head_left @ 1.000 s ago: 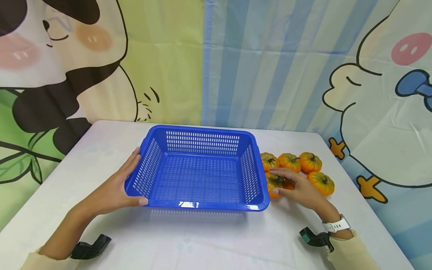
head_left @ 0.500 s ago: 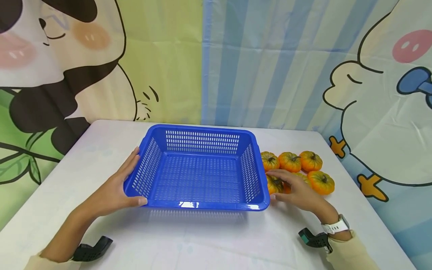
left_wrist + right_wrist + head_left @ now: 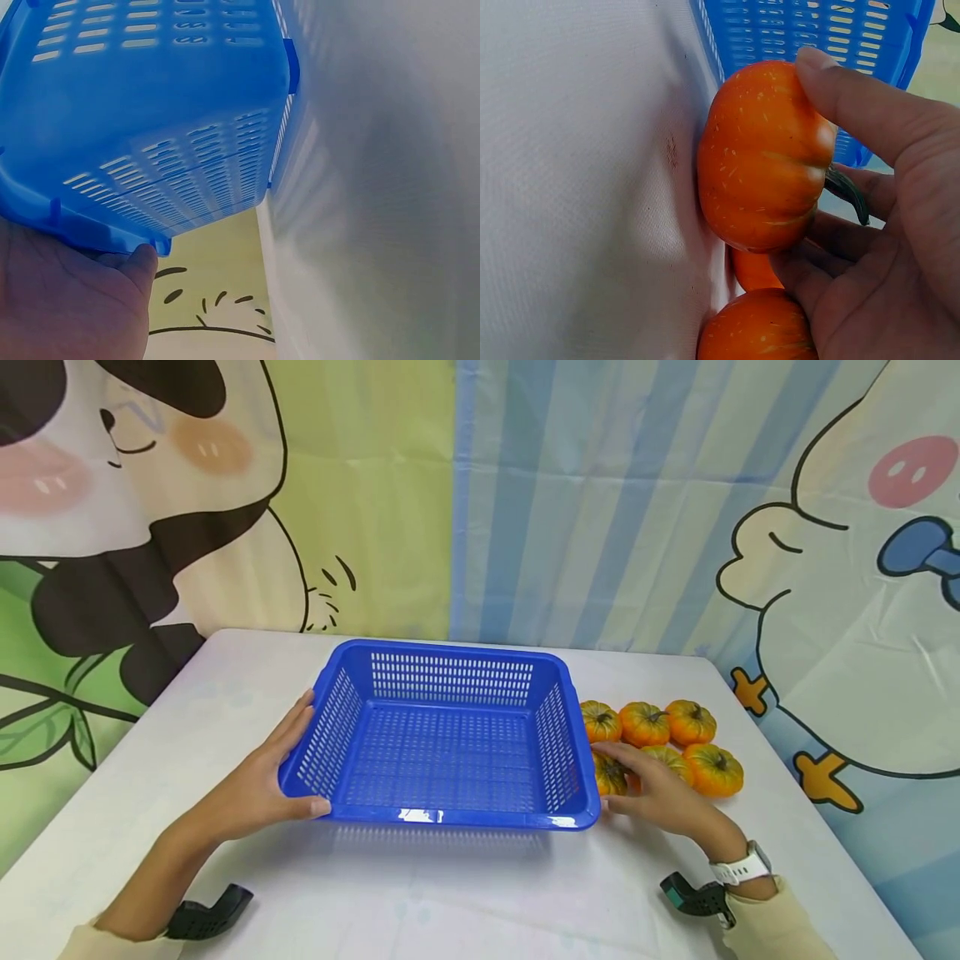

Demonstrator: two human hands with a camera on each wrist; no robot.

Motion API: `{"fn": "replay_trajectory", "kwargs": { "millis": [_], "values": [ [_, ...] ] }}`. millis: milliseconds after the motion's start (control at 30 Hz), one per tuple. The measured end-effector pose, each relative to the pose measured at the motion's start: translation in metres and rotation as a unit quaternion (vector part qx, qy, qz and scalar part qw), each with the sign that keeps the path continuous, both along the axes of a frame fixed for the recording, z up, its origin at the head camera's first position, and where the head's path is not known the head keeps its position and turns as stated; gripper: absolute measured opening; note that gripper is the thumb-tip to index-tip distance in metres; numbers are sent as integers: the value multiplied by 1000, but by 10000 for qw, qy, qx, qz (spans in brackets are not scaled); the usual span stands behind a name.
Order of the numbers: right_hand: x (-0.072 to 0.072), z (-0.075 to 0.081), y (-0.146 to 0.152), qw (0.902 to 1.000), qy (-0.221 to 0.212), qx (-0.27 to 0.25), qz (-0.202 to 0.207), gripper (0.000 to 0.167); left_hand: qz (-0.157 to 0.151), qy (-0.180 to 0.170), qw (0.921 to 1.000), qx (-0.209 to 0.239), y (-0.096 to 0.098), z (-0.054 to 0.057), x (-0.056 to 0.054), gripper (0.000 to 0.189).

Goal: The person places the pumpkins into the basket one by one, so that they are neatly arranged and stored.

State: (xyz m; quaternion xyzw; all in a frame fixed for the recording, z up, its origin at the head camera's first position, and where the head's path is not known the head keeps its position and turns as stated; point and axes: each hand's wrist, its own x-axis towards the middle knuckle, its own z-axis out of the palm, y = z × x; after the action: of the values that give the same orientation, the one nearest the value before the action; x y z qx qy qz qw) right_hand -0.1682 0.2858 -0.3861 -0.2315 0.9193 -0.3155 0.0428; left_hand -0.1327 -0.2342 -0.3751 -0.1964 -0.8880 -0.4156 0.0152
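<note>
A blue plastic basket (image 3: 450, 760) with slotted walls stands on the table with nothing inside. My left hand (image 3: 258, 781) holds its near left corner, thumb over the front rim and fingers along the left side. In the left wrist view, the left hand (image 3: 71, 292) lies at the basket's rim. My right hand (image 3: 660, 785) grips a small orange pumpkin (image 3: 769, 157) close beside the basket's right wall. Its thumb lies on one side of the pumpkin and the other fingers are around the far side, near the dark green stem (image 3: 845, 193).
More small pumpkins sit right of the basket: a back row including one at the basket wall (image 3: 600, 722), and others behind the right hand, such as the rightmost pumpkin (image 3: 715, 769). White cloth covers the table (image 3: 420, 893). A printed curtain (image 3: 525, 510) hangs behind it.
My right hand has shifted slightly left with its fingers around the pumpkin near the basket. A pumpkin behind that hand shows more now. The left hand and basket stay put.
</note>
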Motion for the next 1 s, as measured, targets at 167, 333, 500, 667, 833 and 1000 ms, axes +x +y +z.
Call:
{"fn": "replay_trajectory", "kwargs": {
  "millis": [167,333,500,667,833,1000],
  "values": [
    [0,-1,2,9999,-118,-27,27,65,6,-16,10000,24,0,-1,0,118],
    [-2,-3,3,9999,-60,-86,50,63,49,-33,10000,-6,0,-1,0,118],
    [-2,-3,3,9998,140,-140,28,62,62,-55,10000,-18,1,-1,1,118],
    [0,2,8,9996,150,-239,-75,63,59,-51,10000,-21,1,-2,1,118],
    [3,14,16,9985,131,-465,-256,67,1,-12,10000,7,0,-1,0,118],
    [4,26,20,9976,153,-464,-481,71,-3,-42,10000,32,0,-1,1,118]
  ]
}}
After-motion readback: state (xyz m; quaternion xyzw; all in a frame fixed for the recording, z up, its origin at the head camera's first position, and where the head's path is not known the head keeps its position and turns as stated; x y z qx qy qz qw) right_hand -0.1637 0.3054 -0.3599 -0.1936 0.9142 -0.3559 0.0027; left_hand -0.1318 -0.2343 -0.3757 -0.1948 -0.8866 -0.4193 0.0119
